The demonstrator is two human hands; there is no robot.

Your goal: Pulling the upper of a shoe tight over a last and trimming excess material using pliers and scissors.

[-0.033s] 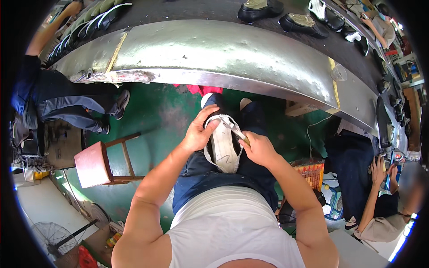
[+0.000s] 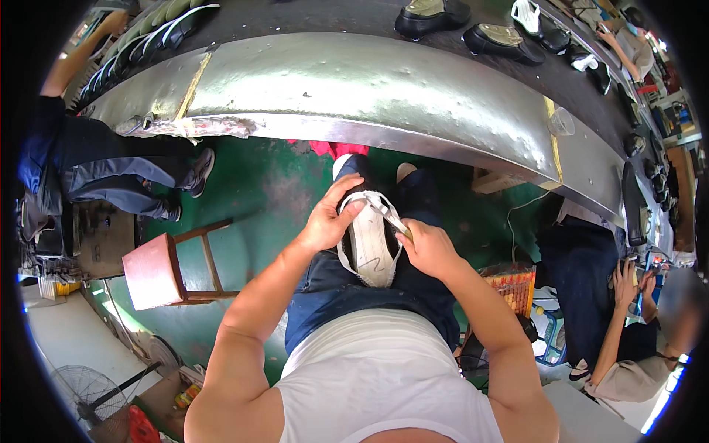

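Note:
A white and black shoe upper (image 2: pixel 371 240) lies bottom up over my thighs, with its pale insole facing me and a dark pen mark near the close end. My left hand (image 2: pixel 325 220) is closed round the far left side of it, thumb pressed on the rim and fingers beyond the edge. In my right hand (image 2: pixel 430 247) is a pair of metal pincers (image 2: pixel 394 220), held by the handles at the shoe's right side. The pincers' jaws meet the white edge at the far end; their exact bite is too small to make out.
A metal-edged conveyor (image 2: pixel 354 81) crosses ahead, carrying black shoes (image 2: pixel 504 43). At left are a stool (image 2: pixel 153 272), a fan (image 2: pixel 87 395) and a person's legs (image 2: pixel 118 173). A woven basket (image 2: pixel 511 286) stands at right, near a co-worker's hands (image 2: pixel 625 280).
The shoes on the conveyor have shifted very slightly to the right. My hands, the pincers and the shoe upper look almost the same.

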